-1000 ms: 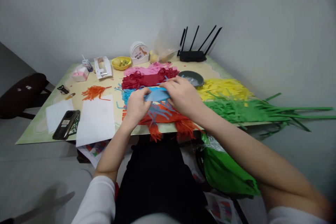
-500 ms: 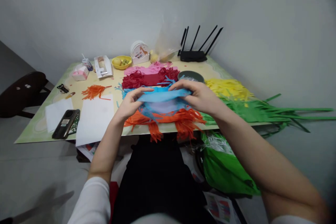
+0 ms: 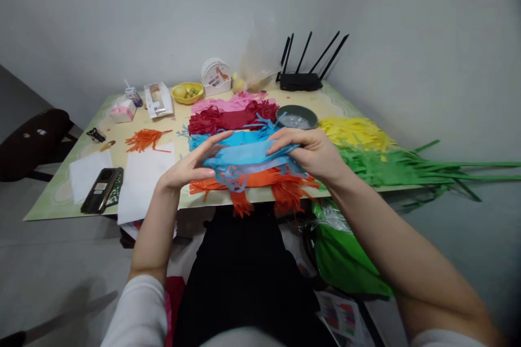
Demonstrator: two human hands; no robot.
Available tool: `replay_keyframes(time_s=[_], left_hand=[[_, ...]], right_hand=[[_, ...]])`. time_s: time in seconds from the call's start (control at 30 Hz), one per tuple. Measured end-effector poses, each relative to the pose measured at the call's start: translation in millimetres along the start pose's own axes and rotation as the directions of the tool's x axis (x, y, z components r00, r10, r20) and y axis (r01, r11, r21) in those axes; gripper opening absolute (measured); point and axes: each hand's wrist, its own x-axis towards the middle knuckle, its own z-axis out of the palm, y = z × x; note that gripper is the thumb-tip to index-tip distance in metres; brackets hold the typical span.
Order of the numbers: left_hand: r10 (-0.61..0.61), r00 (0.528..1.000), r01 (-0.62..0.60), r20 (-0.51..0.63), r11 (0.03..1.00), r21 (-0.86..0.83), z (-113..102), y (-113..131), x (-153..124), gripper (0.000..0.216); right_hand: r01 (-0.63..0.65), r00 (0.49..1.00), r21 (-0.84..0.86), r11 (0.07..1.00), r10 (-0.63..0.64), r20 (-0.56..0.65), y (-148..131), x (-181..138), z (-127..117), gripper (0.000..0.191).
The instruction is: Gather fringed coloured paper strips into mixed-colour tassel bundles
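Observation:
Both hands hold up a fringed blue paper sheet point(image 3: 246, 157) above the near edge of the table point(image 3: 61, 195). My left hand point(image 3: 191, 165) pinches its left end between thumb and fingers. My right hand point(image 3: 311, 152) grips its right end, fingers curled over the top. Fringe strips hang from the sheet's lower edge. Beneath it lies a pile of orange fringed paper point(image 3: 285, 187) that droops over the table edge. More blue paper point(image 3: 195, 141) lies just behind the held sheet.
Piles of dark red point(image 3: 228, 118), pink point(image 3: 228, 103), yellow point(image 3: 354, 131) and green point(image 3: 391, 165) cut paper cover the table. A dark bowl point(image 3: 297, 116), black router point(image 3: 301, 80), yellow bowl point(image 3: 187, 92), white sheets point(image 3: 146, 181), phone point(image 3: 101, 190) and orange strips point(image 3: 144, 140) lie around. A green bag point(image 3: 345, 260) hangs below.
The blue sheet went from folded small on the orange pile to lifted and spread wide between both hands, which moved apart and toward me. The view tilted slightly.

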Motion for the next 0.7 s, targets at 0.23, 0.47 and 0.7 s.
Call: replay_keyframes(time_s=[0.23,0.47,0.7], left_hand=[[-0.307,0.95,0.309,-0.052,0.95,0.046,21.8,5.7,19.0,0.036],[-0.231,0.971,0.24,-0.067,0.942,0.232,22.7,8.1,14.4,0.029],[-0.179,0.982,0.182,-0.053,0.849,0.496,27.8,11.3,11.8,0.022]], right_hand=[[0.066,0.992,-0.073,0.995,-0.057,0.116,-8.3,-2.5,-1.5,0.041],[0.151,0.924,-0.179,0.972,-0.074,0.376,-16.1,-4.9,-16.5,0.04],[-0.082,0.859,-0.41,0.908,0.273,0.433,-19.4,-3.6,-11.2,0.054]])
